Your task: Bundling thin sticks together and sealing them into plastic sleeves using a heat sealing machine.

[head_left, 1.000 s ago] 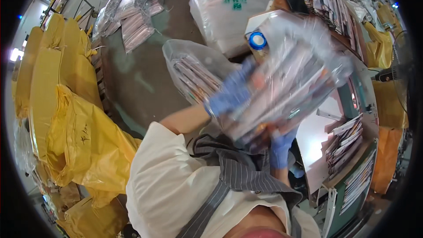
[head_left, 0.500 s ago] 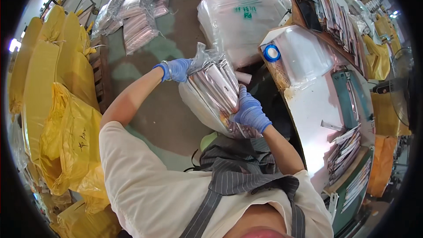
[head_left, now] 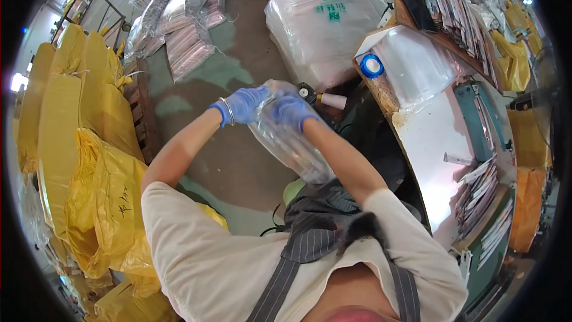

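Observation:
A clear plastic bag (head_left: 292,154) filled with flat packets hangs in front of me, its lower end near my striped apron (head_left: 325,209). My left hand (head_left: 243,106), in a blue knit glove with a metal bangle at the wrist, is closed on the bag's gathered top. Close beside it, my right hand (head_left: 290,111), also gloved in blue, is closed on the same upper part and a little blurred. The fingertips of both hands are partly hidden. Just beyond my right hand is a black device with a round dial-like part (head_left: 304,92), beside a pale pink cylinder (head_left: 332,101).
A tall stack of clear plastic bags (head_left: 310,30) stands ahead. Filled clear packs (head_left: 189,53) lie on the floor at far left. Yellow wrapped bundles (head_left: 59,125) line the left side. On the right, a white worktable (head_left: 426,149) holds a blue tape roll (head_left: 372,66) and paper stacks.
My right hand has moved from the bag's right side up and left to its top, beside my left hand. The bag's top is now gathered, uncovering the black device behind.

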A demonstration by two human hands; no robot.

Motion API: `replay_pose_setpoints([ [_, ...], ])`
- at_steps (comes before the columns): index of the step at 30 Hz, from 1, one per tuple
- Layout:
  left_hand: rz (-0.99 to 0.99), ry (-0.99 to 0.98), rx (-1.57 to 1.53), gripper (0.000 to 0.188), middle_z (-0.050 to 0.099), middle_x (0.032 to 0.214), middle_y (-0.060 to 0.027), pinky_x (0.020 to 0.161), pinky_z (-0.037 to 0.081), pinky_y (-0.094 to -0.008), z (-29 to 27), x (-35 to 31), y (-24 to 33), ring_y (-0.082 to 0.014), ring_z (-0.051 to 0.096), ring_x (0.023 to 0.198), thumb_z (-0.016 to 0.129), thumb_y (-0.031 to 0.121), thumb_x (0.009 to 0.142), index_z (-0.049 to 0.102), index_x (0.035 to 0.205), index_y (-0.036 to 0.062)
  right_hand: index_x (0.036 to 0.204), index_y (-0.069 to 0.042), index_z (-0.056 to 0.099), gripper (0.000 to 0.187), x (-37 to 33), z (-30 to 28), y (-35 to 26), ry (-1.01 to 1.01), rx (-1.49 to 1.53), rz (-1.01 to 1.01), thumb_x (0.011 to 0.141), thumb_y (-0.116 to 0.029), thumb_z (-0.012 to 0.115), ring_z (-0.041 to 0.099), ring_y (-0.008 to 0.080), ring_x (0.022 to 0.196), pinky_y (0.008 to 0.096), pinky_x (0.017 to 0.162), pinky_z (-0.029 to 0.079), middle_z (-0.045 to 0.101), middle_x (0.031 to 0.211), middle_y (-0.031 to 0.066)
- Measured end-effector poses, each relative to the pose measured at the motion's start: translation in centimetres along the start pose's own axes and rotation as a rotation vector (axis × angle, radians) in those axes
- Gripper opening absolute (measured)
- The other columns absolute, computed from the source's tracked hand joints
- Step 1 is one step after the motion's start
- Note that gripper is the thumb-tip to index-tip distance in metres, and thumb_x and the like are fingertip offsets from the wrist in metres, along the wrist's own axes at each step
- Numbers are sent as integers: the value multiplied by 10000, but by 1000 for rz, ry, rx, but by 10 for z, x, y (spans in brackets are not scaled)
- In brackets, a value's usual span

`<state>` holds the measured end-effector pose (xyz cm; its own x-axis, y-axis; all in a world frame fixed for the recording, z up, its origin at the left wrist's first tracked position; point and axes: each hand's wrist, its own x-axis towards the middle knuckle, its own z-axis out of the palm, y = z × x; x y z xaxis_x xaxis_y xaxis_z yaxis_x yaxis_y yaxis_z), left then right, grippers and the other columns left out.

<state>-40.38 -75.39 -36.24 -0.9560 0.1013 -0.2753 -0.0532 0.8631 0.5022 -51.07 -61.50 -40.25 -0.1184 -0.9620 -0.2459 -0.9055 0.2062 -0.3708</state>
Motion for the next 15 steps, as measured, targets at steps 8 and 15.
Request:
replay_pose_setpoints([
  [8,-150,121,251,547,474,1235,-155,854,437,-349,4,-22,-3,-338,531,1029,487,151,811,317,1328,91,1093,-30,537,307,-158,100,67,291,729,333,857,-193,426,556,344,958,398,839,432,597,993,197],
  [15,-553,571,632,324,580,823,-91,595,496,-391,34,44,22,-248,622,732,484,134,816,477,1138,98,909,-10,463,185,-219,101,-12,911,1005,929,747,22,547,534,194,728,312,652,443,530,768,114],
])
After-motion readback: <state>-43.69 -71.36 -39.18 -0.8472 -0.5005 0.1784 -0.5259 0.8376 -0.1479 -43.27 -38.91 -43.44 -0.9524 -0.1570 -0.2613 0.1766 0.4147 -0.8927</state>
